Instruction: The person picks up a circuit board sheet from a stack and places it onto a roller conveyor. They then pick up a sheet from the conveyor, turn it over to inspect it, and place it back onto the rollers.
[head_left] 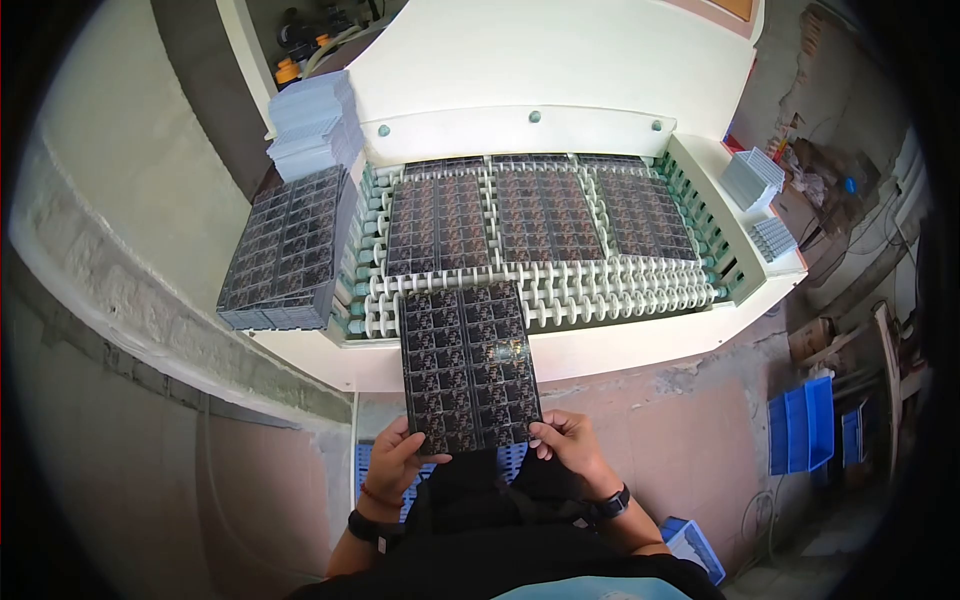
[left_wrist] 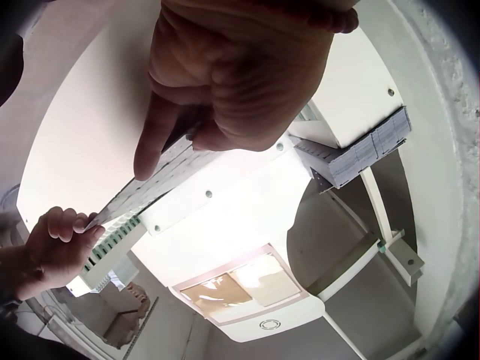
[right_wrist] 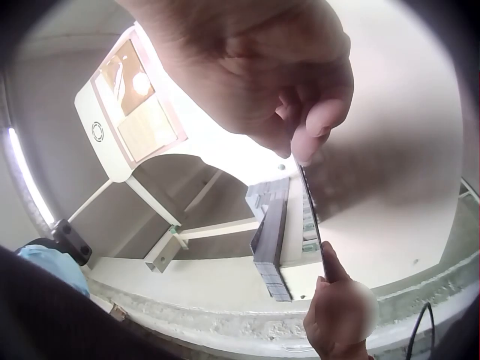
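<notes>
The left hand [head_left: 396, 460] and right hand [head_left: 574, 446] pinch a black rectangular grid-patterned panel [head_left: 468, 370] in their fingers, at the front of the white-roller conveyor [head_left: 625, 296]; a stack of similar panels [head_left: 285, 240] stands left of it.

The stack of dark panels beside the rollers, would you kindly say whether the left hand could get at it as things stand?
Probably not immediately: the left hand grips the held panel. The stack of dark panels lies uncovered, so freeing that hand would likely open the way.
</notes>
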